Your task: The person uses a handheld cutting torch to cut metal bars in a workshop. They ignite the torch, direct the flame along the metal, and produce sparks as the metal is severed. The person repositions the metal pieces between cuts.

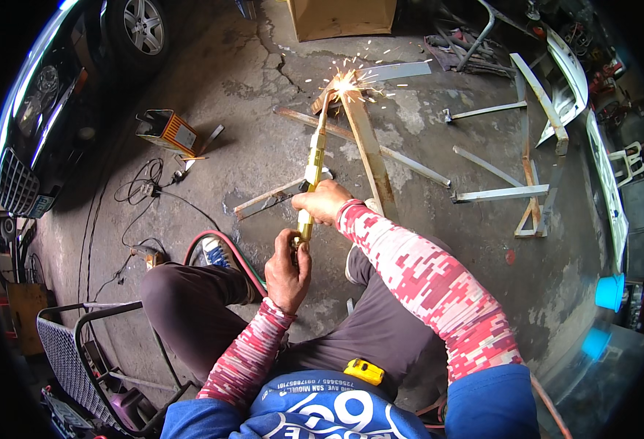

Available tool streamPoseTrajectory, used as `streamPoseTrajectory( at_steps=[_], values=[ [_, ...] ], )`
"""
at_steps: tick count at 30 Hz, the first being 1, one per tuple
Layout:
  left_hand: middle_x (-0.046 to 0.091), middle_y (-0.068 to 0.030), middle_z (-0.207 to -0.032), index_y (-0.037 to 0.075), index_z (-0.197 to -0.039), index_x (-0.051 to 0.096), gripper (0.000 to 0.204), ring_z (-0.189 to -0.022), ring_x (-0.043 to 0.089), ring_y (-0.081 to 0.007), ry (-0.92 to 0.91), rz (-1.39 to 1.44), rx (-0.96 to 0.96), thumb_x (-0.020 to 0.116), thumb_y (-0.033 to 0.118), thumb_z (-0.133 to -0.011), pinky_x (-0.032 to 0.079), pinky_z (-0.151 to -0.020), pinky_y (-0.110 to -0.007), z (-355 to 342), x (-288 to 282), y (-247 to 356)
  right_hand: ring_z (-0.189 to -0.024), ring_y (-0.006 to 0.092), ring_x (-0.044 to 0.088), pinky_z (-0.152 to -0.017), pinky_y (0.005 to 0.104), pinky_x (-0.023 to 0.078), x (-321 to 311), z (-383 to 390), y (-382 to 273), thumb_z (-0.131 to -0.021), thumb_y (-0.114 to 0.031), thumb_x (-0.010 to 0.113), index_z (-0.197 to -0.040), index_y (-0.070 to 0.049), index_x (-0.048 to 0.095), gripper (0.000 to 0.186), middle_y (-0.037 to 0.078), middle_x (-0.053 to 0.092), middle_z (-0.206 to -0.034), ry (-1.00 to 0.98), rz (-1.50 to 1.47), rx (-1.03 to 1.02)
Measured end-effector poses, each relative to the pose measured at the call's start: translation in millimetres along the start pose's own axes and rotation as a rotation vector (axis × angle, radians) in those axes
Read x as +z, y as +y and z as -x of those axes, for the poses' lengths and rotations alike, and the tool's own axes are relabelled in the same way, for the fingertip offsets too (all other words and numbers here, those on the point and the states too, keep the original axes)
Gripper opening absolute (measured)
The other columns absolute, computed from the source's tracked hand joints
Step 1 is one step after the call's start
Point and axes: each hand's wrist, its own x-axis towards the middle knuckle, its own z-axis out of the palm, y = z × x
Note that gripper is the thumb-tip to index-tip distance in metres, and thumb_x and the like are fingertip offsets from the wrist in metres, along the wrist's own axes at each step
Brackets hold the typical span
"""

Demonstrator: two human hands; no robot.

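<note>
A brass gas torch points away from me, its thin tip at the far end of a rusty flat steel bar. Bright sparks spray from where tip and bar meet. My right hand is wrapped around the torch body. Lower down, my left hand grips the torch's rear end by its valves, the fingers closed. A red hose, with a green one beside it, curves near my left wrist. The bar's near end reaches toward my right foot.
Metal bars and a welded frame lie on the concrete. A striped tin and black cables are at left, near a parked car. A cardboard box stands beyond the sparks. A yellow tape measure is at my waist.
</note>
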Motion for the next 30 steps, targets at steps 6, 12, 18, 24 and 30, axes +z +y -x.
streamPoseTrajectory(
  at_steps=[6,12,18,24,30],
  values=[
    [0.069,-0.0227,-0.09,0.004,-0.124,0.054,0.027,-0.078,0.072,-0.041,0.008,-0.023,0.014,0.061,0.007,-0.098,0.055,-0.066,-0.044,-0.5,1.1,-1.1,-0.05,0.0164,0.059,-0.05,0.0328,0.047,3.2,-5.4,3.3,-0.076,-0.04,0.072,-0.074,-0.005,0.072,0.035,0.005,0.063,-0.059,0.019,0.031,0.011],
    [0.069,-0.0234,-0.09,0.004,-0.125,0.053,0.029,-0.078,0.072,-0.0418,0.013,-0.025,0.032,0.061,0.007,-0.098,0.055,-0.066,-0.045,-0.9,2.8,-3.4,-0.05,0.0169,0.059,-0.05,0.0329,0.047,2.3,-5.1,2.6,-0.076,-0.039,0.072,-0.074,-0.005,0.073,0.035,0.005,0.063,-0.059,0.024,0.024,0.002],
    [0.068,-0.0231,-0.09,0.003,-0.126,0.052,0.03,-0.077,0.071,-0.0413,-0.016,-0.003,-0.019,0.06,0.007,-0.098,0.055,-0.066,-0.044,0.1,2.6,-4.7,-0.106,0.0309,0.074,-0.095,0.0388,0.056,-2.3,-1.2,-3.2,-0.077,-0.046,0.069,-0.11,-0.005,0.077,0.054,0.019,0.076,-0.112,-0.053,0.098,0.087],
    [0.067,-0.0229,-0.089,0.003,-0.126,0.052,0.029,-0.076,0.071,-0.0404,-0.013,0.002,-0.02,0.06,0.008,-0.099,0.055,-0.066,-0.044,0.1,2.6,-4.5,-0.105,0.0305,0.074,-0.094,0.0387,0.056,-2.2,-2.2,-1.6,-0.077,-0.046,0.069,-0.109,-0.004,0.077,0.053,0.019,0.076,-0.112,-0.075,0.081,0.093],
    [0.067,-0.0224,-0.087,0.003,-0.127,0.051,0.03,-0.075,0.071,-0.0395,-0.031,-0.017,-0.059,0.06,0.009,-0.099,0.055,-0.065,-0.043,0.1,1.4,-2.7,-0.052,0.0175,0.061,-0.052,0.0333,0.049,2.5,-6.9,3.9,-0.076,-0.041,0.073,-0.075,-0.004,0.073,0.037,0.006,0.063,-0.06,0.026,0.037,-0.001]
  ],
)
